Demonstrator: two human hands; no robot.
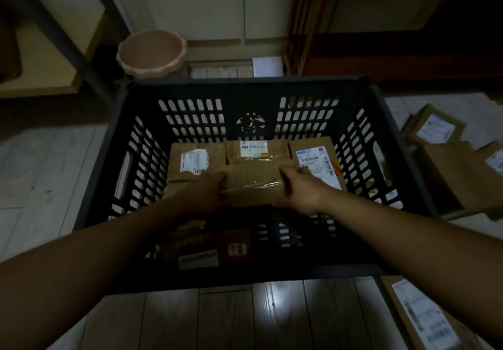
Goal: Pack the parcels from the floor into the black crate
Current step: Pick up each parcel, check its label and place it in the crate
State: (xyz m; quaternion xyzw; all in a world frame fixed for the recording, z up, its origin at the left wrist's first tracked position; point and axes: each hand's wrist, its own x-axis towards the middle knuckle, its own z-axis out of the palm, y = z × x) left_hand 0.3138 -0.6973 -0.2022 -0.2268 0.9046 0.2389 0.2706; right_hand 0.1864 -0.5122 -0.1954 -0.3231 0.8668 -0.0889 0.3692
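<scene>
While the black crate point(245, 84) stands on the floor point(40, 164) with more parcels point(462, 175) lying just to its right, its far side holds three labelled parcels point(255, 150) in a row. A plain brown parcel point(253, 183) sits near the middle of the crate, just in front of that row. I cannot tell whether it rests on the bottom yet. The left hand point(209, 191) grips its left end and the right hand point(299, 191) grips its right end, fingers curled over the edges. To set it down well, I would keep it level, push it snug against the back row so no room is wasted, and release both hands together. Its long axis runs left to right, parallel to the far wall, with the taped face up and no label showing.
</scene>
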